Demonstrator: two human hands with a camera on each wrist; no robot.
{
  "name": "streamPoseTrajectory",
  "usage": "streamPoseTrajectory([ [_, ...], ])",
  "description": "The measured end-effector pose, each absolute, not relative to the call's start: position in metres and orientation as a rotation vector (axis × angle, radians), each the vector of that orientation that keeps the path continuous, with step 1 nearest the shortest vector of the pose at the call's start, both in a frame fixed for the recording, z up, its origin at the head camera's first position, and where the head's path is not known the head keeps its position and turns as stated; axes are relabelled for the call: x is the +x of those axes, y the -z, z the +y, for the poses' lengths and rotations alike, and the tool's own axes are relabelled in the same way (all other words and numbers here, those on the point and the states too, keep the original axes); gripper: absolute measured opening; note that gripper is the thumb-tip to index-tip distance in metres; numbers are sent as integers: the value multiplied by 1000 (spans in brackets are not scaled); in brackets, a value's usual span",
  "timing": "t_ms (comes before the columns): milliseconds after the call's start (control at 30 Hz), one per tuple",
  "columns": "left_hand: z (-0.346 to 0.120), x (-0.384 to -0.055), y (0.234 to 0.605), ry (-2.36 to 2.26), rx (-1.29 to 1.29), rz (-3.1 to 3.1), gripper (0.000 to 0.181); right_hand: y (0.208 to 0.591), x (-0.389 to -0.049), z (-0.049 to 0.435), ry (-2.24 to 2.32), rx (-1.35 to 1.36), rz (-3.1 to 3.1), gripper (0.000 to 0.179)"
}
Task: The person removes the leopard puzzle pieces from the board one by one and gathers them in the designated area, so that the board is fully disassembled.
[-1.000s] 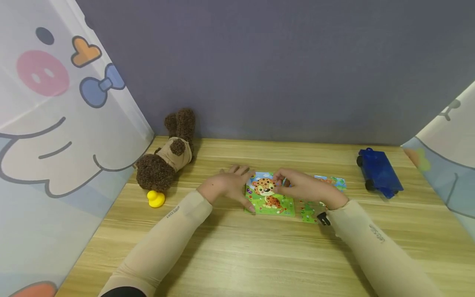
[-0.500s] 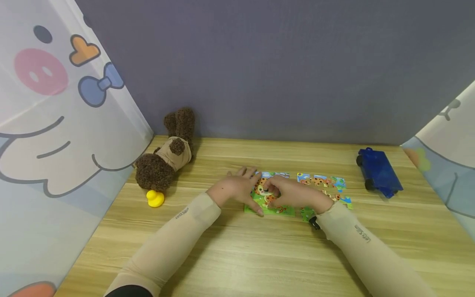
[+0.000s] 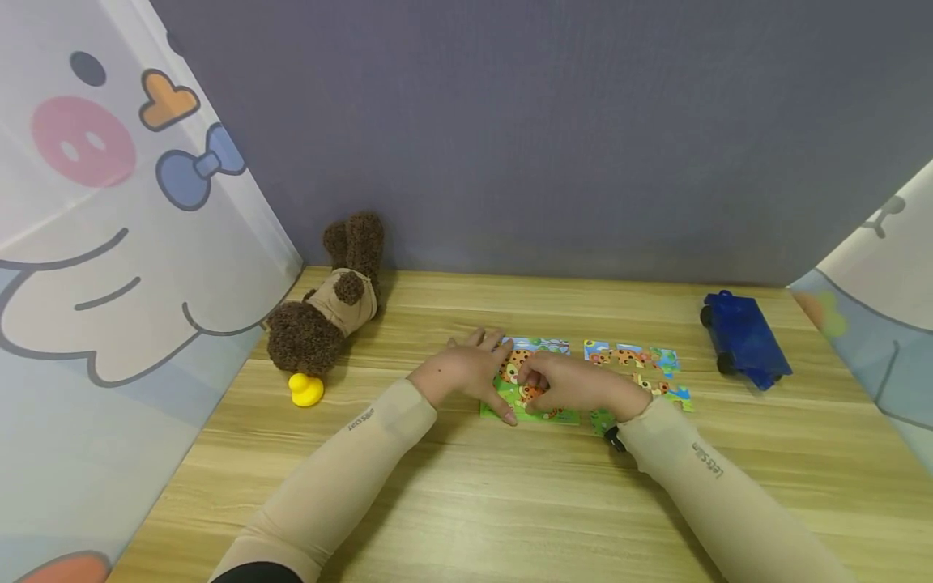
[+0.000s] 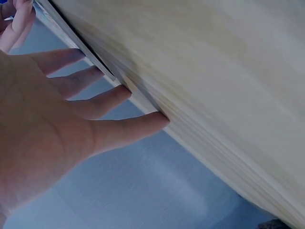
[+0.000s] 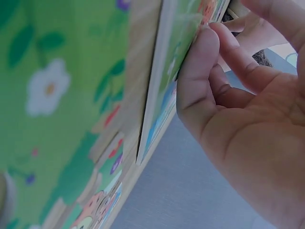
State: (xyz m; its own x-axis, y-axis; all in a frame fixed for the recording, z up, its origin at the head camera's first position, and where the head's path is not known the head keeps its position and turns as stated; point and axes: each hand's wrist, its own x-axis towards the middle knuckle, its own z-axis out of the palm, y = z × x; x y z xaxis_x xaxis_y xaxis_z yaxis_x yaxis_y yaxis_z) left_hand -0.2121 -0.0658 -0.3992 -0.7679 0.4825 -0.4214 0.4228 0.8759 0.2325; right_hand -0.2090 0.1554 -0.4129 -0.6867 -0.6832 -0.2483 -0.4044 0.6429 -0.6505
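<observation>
A leopard picture board (image 3: 543,343) lies flat on the table under both hands. My left hand (image 3: 462,376) spreads its straight fingers along the board's left side. In the left wrist view, several fingertips (image 4: 157,119) lie at the board's edge and the tabletop beside it. Over the middle of the board, my right hand (image 3: 576,385) has its fingers curled in, thumb and index finger tips meeting close to the printed surface. I cannot tell whether a puzzle piece is between them. Just right of the board lie jigsaw pieces (image 3: 630,356) with matching leopard print, partly covered by the right hand.
A brown plush toy (image 3: 342,300) lies at the back left, with a yellow rubber duck (image 3: 306,390) in front of it. A blue toy cart (image 3: 747,336) stands at the back right. Behind the table (image 3: 466,502) rises a grey panel (image 3: 525,146).
My right hand has moved left from the board's right side to over its middle, uncovering more of the pieces. The left hand has shifted slightly right onto the board.
</observation>
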Motion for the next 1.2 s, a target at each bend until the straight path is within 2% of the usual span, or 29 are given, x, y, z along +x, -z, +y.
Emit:
streamPoseTrajectory([
  [200, -66, -213, 400, -165, 671, 2570, 140, 413, -211, 155, 778, -877, 2362, 28],
  [1000, -65, -212, 400, -185, 654, 2563, 139, 412, -208, 155, 814, -875, 2366, 29],
  [1200, -65, -212, 399, -197, 654, 2561, 139, 413, -208, 156, 813, -906, 2368, 21],
])
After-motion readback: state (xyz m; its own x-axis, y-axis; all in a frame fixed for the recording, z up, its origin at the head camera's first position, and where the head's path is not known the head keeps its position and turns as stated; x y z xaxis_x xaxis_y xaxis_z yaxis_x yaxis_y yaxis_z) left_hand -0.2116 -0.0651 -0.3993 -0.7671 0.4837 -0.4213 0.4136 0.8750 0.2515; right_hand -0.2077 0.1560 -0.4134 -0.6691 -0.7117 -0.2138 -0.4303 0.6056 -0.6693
